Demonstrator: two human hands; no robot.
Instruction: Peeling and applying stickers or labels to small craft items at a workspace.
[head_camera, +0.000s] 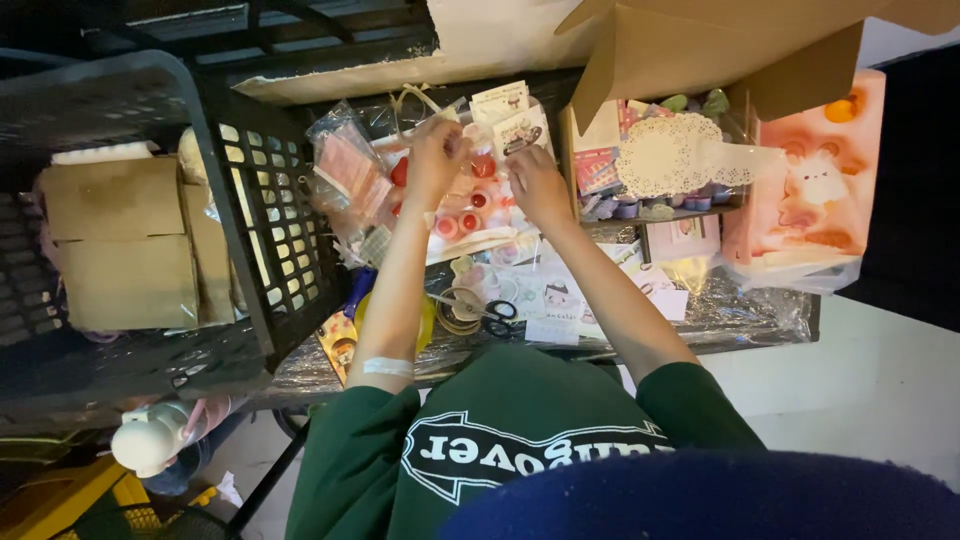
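- Left hand (437, 150): centre of the frame, slightly left; fingers curled narrow over a clear packet of small red and pink round pieces (462, 210). Whether it pinches one of them cannot be told.
- Right hand (535, 185): just right of the left hand, knuckles up, fingers bent down onto the same packet; what the grip holds is hidden.
- Clear packet of small red and pink round pieces: lies at the centre of the tabletop (740, 315), under both hands.
- Black plastic crate (265, 215): left of the frame, lattice wall facing the hands; holds flat brown cardboard boxes (125, 245) stacked side by side.
- Open cardboard box (700, 45): upper right, flaps raised; holds small coloured cups or tubs in a row, with a white paper doily (672, 155) lying over them.
- Pink printed bags in clear wrap (815, 190): right edge of the tabletop, just beside the cardboard box.
- Clear bag of pink items (348, 165): left of the left hand, against the crate wall.
- Scissors (485, 310): black handles, low centre, near the person's forearms, on scattered sticker sheets.
- Tape roll (458, 312): touching the scissors on their left.
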